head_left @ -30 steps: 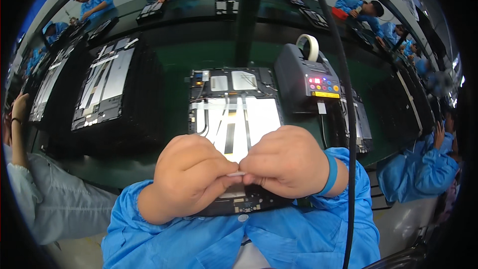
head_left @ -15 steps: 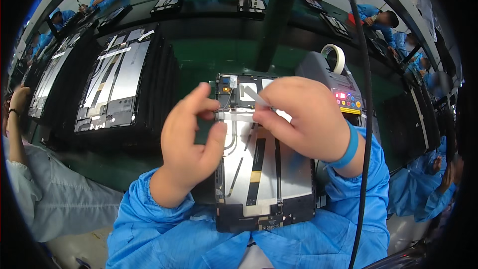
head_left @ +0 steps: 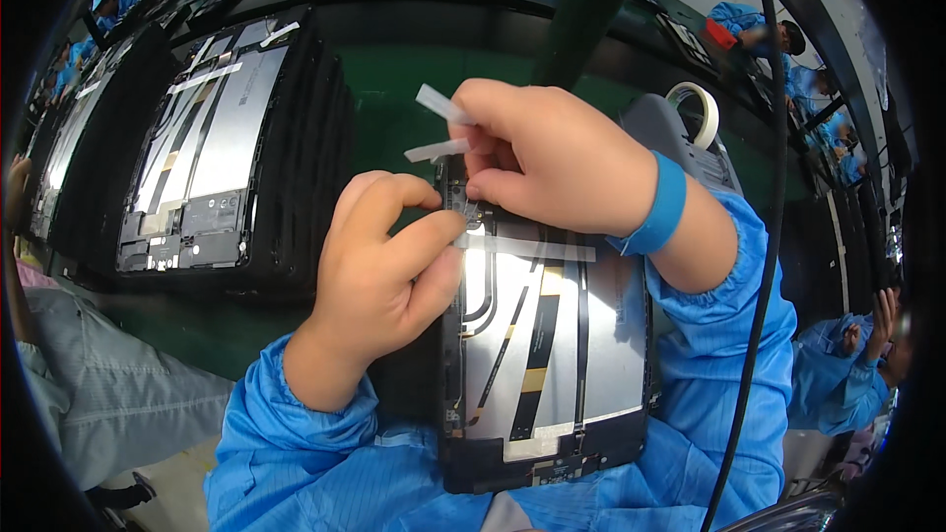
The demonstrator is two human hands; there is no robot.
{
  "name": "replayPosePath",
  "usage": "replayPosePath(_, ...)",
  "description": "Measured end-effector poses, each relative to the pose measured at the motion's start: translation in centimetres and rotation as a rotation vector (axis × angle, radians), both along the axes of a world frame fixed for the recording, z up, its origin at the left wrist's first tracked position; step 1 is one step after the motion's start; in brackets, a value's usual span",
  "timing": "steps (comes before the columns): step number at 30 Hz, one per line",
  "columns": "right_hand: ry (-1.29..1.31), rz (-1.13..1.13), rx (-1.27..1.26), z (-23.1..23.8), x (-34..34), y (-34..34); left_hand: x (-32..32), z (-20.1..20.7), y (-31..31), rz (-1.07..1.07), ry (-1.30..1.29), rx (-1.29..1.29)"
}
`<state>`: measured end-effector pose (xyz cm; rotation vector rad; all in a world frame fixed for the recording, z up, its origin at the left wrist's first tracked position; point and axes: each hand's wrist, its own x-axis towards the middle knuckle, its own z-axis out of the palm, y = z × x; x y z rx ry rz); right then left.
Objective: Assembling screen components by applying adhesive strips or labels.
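Observation:
An opened tablet (head_left: 616, 335), its silver inner plate and dark ribbon cables exposed, lies at an angle against my lap and the bench edge. My right hand (head_left: 552, 153) is over its top end, fingers bent in a pinch; two short translucent tape strips (head_left: 441, 104) stick out from them. My left hand (head_left: 389, 261) is at the tablet's upper left edge, thumb and forefinger brought together; what lies between them is too small to make out. Another tape strip (head_left: 532, 248) is stuck across the upper part of the plate. My right hand covers most of the tablet's top section.
Stacks of similar opened tablets (head_left: 212, 138) stand at the left. A grey tape dispenser (head_left: 662, 128) with a tape roll (head_left: 702, 113) is behind my right wrist. A black cable (head_left: 757, 315) hangs down at the right, and a dark green post (head_left: 581, 10) rises ahead. Co-workers sit around the bench.
My left hand has gone from spread fingers to a pinch at the tablet's edge. My right hand has moved up and left with the tape, and a second strip now shows. The view has shifted.

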<state>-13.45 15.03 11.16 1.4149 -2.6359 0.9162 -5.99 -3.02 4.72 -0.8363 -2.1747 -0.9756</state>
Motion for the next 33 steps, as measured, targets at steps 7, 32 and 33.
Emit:
replayPosePath(7, -0.208, -0.378, 0.111, 0.6, 2.0, -0.6, -0.3, -1.2, -0.2, 0.005, -0.033, 0.081)
replayPosePath(32, -0.227, -0.125, -0.131, -0.4, 0.9, 1.6, -1.0, -3.2, 0.1, -0.132, -0.258, 0.322)
replayPosePath(33, -0.223, -0.127, -0.124, -0.1, 1.0, 1.5, -1.1, -3.2, 0.1, -0.134, -0.255, 0.328)
